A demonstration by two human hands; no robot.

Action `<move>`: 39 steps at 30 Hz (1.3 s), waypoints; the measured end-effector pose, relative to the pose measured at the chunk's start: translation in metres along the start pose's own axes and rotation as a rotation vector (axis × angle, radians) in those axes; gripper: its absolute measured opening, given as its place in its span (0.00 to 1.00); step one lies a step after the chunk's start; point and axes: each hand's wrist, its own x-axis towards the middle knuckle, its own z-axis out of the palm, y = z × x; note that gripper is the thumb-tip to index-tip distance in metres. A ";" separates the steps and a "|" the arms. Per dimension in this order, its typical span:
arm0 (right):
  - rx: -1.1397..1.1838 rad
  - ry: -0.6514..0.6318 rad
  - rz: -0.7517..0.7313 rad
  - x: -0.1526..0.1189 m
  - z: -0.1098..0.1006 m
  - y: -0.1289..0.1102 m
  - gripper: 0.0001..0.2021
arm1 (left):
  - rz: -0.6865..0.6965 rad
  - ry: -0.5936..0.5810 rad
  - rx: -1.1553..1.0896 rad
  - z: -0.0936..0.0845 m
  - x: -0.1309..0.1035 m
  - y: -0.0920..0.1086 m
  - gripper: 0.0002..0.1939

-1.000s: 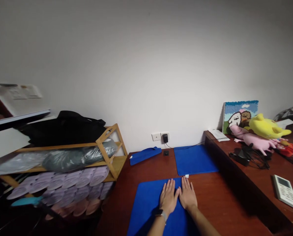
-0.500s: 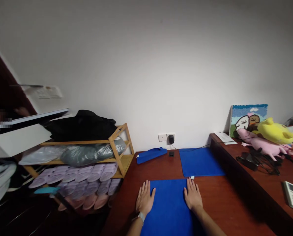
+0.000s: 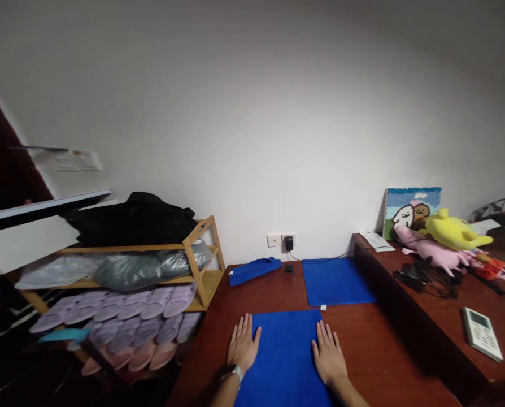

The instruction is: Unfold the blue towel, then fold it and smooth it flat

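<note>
A blue cloth (image 3: 284, 356) lies spread flat on the reddish-brown desk, its near part running out of the bottom of the view. My left hand (image 3: 243, 346) rests flat on its left edge, fingers stretched and thumb out over the fabric; a watch is on that wrist. On the opposite edge lies my right hand (image 3: 329, 355), palm down with fingers extended, just below the far right corner and its small white tag (image 3: 323, 308). Behind it, a second blue cloth (image 3: 337, 281) is laid flat. A folded blue cloth (image 3: 255, 271) sits at the back left of the desk.
Left of the desk stands a wooden rack (image 3: 205, 265) with slippers (image 3: 121, 305) and a black bag (image 3: 138, 220). A raised desk section (image 3: 430, 305) on the right bears plush toys (image 3: 458, 230), cables and a white device (image 3: 482, 333). A black plug (image 3: 288, 243) sits in the wall socket.
The view has turned slightly right. My right hand has slid a little toward me along the cloth's right edge; my left hand stays at the left edge.
</note>
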 end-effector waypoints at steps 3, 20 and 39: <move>0.018 0.003 -0.006 0.000 -0.006 -0.003 0.35 | -0.011 0.002 0.039 -0.005 0.001 0.002 0.38; -0.016 0.036 -0.015 0.000 0.003 0.001 0.34 | 0.314 -0.132 -0.157 0.002 -0.084 0.112 0.37; 0.000 0.069 -0.032 -0.074 0.010 -0.002 0.34 | -0.032 0.004 0.008 -0.002 -0.106 0.003 0.40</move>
